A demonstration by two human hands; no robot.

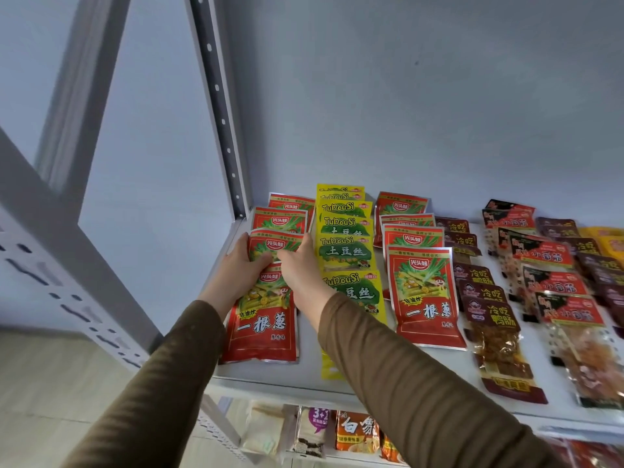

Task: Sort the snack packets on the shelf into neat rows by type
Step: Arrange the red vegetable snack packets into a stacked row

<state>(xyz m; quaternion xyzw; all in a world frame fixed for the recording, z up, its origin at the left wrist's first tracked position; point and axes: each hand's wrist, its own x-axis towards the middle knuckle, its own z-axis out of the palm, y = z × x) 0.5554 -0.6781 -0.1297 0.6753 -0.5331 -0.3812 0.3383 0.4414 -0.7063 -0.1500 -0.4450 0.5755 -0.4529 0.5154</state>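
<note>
**Both hands on a red packet, leftmost row of the shelf**

Left hand [240,265] and right hand [299,265] gripping one red snack packet [275,246] from either side, thumbs curled over its lower edge. Held packet overlapping the front red packet [261,319] of the same row. Alongside on the white shelf [304,380]: yellow TuDouSi row [346,251], second red row [422,295], then dark brown packets [489,315] and red-and-black packets [560,295], all overlapped front to back.

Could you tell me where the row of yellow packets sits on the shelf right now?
In the head view, the yellow packets run front to back left of centre, between two rows of red packets, beside the right hand.
</note>
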